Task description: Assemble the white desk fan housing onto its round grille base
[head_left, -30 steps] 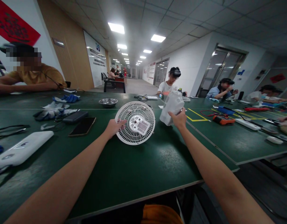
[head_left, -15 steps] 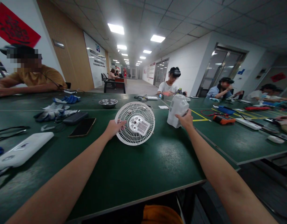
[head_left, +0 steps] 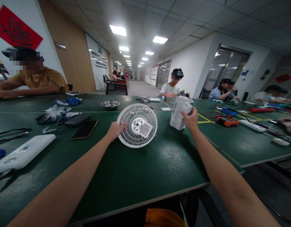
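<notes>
My left hand is closed on the left rim of a round white fan grille, thumb across its slats. A white hub plate with slots sits at the grille's middle, and the grille is tilted up so this side faces me. To the right, my right hand grips the side of a white plastic fan housing, thumb toward me and the other fingers mostly hidden behind it. The housing stands nearly upright at the green table; whether its base touches the top I cannot tell. A gap separates the two parts.
A metal bowl lies behind the grille. Left are a phone, a dark case, gloves and a white power bank. An orange multimeter and a white power strip lie right. Several people sit around.
My right hand has shifted its hold slightly on the housing, its fingers a little higher and to the right. The grille and my left hand stay nearly the same.
</notes>
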